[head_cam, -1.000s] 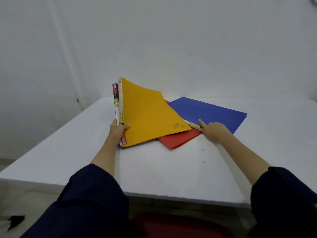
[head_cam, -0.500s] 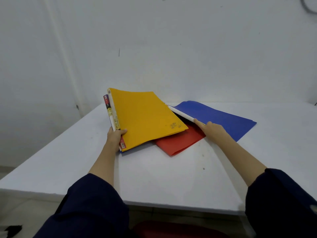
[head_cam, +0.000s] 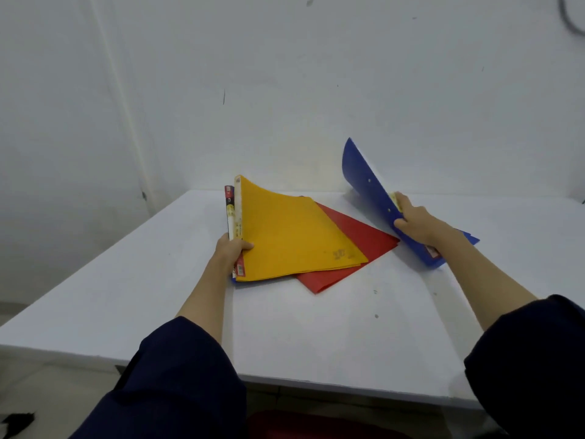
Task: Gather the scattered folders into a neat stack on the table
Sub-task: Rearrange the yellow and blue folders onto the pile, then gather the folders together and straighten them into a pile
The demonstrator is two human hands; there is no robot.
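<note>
Folders: four on the white table (head_cam: 133,289), not stacked neatly; two in the left hand, one lying flat, one in the right hand.
Left hand (head_cam: 230,250): clamped on the spine edge of the yellow folder (head_cam: 291,236) plus a second folder (head_cam: 229,204) behind it, thumb on the yellow cover.
Yellow folder: spine side lifted, far corner resting on the red folder (head_cam: 354,248).
Second folder: only its labelled spine and a blue sliver underneath show.
Red folder: flat on the table, partly under the yellow one, middle of the table.
Blue folder (head_cam: 367,185): tilted up steeply, lower edge near the table, just right of the red one.
Right hand (head_cam: 418,220): closed on the blue folder's spine edge, fingers wrapped over it.
Sleeves: dark navy on both arms.
</note>
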